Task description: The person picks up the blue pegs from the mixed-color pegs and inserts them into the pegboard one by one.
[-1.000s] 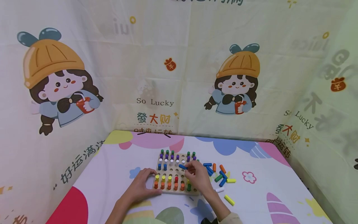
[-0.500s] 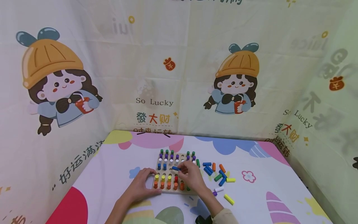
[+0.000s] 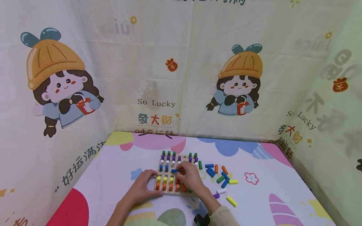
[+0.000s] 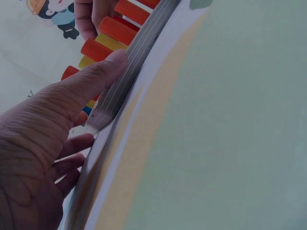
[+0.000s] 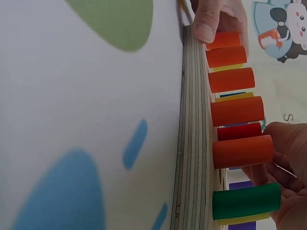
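A square wooden pegboard (image 3: 180,193) carries rows of upright colored pegs: orange, yellow, white, purple, green and blue, with a single red peg (image 5: 240,131). My left hand (image 3: 143,187) grips its near left corner, thumb on the front edge and fingers at the left side. The left wrist view shows the thumb (image 4: 91,76) against the layered edge beside the orange pegs. Over the middle of the board my right hand (image 3: 189,176) pinches a blue peg (image 3: 175,171), lying nearly level beside two standing blue pegs (image 3: 164,168). In the right wrist view, front pegs partly cover this hand (image 5: 290,167).
Loose pegs lie right of the board: several blue (image 3: 210,172), orange (image 3: 216,168), green (image 3: 220,179) and yellow (image 3: 232,201) ones, plus a white peg (image 3: 222,191) and a purple peg (image 3: 216,196). A patterned cloth covers the table (image 3: 113,175); printed curtains (image 3: 195,94) stand behind.
My right hand has moved left across the board with the blue peg, from the right side toward the two standing blue pegs. The left hand stays at the corner.
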Demonstrator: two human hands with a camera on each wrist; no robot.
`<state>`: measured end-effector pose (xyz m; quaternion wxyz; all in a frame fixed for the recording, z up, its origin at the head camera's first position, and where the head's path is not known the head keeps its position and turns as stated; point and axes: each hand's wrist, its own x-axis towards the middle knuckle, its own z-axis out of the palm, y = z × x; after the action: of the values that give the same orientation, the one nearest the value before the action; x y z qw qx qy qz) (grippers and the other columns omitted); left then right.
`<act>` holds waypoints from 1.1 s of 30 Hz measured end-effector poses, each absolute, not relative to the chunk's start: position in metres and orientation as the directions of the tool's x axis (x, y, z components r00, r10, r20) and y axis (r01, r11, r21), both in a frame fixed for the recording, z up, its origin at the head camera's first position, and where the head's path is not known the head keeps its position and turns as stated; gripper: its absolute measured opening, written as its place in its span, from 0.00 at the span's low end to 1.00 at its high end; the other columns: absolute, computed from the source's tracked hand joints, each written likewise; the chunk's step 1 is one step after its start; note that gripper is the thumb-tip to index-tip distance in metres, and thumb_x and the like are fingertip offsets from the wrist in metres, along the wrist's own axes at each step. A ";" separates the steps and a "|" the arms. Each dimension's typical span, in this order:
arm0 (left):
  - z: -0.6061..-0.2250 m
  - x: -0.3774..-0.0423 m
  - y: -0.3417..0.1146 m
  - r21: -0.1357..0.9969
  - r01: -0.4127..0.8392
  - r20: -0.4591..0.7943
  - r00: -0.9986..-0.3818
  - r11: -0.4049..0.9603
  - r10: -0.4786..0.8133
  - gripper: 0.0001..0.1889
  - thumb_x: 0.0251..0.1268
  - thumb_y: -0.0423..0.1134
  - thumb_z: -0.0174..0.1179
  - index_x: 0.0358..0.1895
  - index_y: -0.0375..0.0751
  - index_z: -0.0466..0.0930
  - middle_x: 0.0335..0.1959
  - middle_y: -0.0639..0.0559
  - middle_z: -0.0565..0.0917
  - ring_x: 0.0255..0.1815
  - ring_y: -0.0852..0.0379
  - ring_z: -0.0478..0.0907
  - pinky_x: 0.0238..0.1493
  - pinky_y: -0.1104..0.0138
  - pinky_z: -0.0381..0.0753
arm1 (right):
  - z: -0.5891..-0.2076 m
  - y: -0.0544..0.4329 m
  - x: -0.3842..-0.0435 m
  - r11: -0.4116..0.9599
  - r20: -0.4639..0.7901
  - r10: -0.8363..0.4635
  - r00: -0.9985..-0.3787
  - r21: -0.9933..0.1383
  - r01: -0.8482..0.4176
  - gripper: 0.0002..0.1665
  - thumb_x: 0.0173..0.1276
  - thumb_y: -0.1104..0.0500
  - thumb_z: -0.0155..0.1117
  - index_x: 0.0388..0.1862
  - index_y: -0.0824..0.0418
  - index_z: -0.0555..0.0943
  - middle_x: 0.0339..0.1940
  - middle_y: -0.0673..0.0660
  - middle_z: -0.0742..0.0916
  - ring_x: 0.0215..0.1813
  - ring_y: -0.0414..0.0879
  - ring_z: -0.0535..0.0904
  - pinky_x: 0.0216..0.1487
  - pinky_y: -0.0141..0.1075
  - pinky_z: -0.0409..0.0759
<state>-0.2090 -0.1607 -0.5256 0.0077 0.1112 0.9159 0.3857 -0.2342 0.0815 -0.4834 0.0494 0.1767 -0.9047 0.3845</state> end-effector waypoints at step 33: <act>-0.528 -0.212 -0.161 0.711 0.186 0.055 -0.976 0.678 0.210 0.41 0.41 0.70 0.77 0.58 0.57 0.75 0.63 0.52 0.75 0.69 0.46 0.69 0.71 0.39 0.68 | -0.475 0.063 -0.239 0.650 0.217 -0.277 -0.936 -0.675 -0.349 0.09 0.69 0.66 0.69 0.47 0.61 0.84 0.42 0.54 0.85 0.40 0.42 0.80 0.44 0.31 0.86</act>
<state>-0.2119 -0.1614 -0.5278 0.0153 0.1080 0.9158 0.3864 -0.2390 0.0628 -0.4750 0.0472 0.1724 -0.9070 0.3813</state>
